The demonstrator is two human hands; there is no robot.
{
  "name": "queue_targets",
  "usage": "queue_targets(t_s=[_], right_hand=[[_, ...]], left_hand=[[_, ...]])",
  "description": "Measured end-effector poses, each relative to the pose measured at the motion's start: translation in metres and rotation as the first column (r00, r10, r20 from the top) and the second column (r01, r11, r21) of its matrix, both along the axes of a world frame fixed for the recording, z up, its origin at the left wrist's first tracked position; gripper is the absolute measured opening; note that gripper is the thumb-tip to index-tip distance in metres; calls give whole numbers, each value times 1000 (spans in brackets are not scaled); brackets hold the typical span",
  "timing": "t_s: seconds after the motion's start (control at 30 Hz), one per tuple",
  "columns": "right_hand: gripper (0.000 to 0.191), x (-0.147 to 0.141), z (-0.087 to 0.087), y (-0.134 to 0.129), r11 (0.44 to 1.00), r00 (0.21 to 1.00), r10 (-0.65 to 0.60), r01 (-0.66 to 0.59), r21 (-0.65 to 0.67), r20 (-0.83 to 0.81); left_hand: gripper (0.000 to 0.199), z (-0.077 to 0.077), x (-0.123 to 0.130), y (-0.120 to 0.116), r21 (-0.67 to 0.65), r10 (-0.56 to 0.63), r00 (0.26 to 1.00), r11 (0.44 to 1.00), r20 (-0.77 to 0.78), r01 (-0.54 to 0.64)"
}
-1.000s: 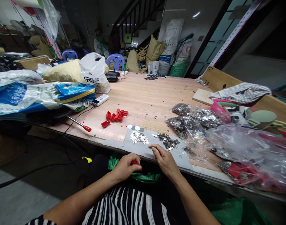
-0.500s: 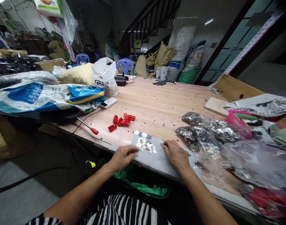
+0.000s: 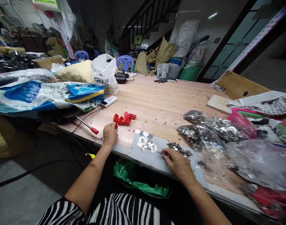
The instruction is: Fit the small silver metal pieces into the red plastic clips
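Note:
My left hand (image 3: 110, 135) is at the table's front edge, its fingertips closed on a red plastic piece that shows just past them. Beyond it lies a cluster of red plastic pieces (image 3: 126, 119). My right hand (image 3: 177, 161) rests over the grey mat (image 3: 143, 159), fingers curled round something dark and thin that I cannot make out fully. A pile of small shiny silver parts (image 3: 146, 144) lies on the mat left of my right hand. Darker metal parts (image 3: 179, 149) are spread just behind that hand.
Clear bags of metal parts (image 3: 194, 136) and a pink basket (image 3: 242, 120) stand on the right. At left are a red-handled rod (image 3: 94, 130), a white device (image 3: 109, 101) and large plastic sacks (image 3: 30, 97). A green-lined bin (image 3: 143, 186) sits below the edge.
My left hand has moved left and forward from beside the silver pile to the nearest red piece. My right hand has shifted slightly toward me, uncovering dark metal parts behind it.

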State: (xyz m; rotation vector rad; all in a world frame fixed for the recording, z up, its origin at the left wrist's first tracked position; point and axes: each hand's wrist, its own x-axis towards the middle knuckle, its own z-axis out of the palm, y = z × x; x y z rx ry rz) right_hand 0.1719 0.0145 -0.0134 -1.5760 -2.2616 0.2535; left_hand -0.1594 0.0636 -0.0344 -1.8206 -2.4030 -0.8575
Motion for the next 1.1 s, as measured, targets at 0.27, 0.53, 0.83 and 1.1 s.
queue_targets(t_s=[0.27, 0.53, 0.83, 1.1], right_hand=[[20, 4, 9, -2, 995, 997, -77, 75, -64, -22], [17, -5, 3, 0, 998, 998, -50, 51, -34, 23], [19, -7, 2, -1, 997, 994, -71, 71, 0, 77], [18, -15, 21, -17, 990, 948, -43, -2, -139, -317]], left_hand=[[36, 19, 19, -31, 101, -212, 906, 977, 365, 188], [44, 38, 68, -79, 58, 29, -163, 862, 986, 504], [52, 32, 91, -99, 169, -247, 113, 869, 962, 465], [34, 35, 90, -107, 264, -519, 512, 831, 684, 489]])
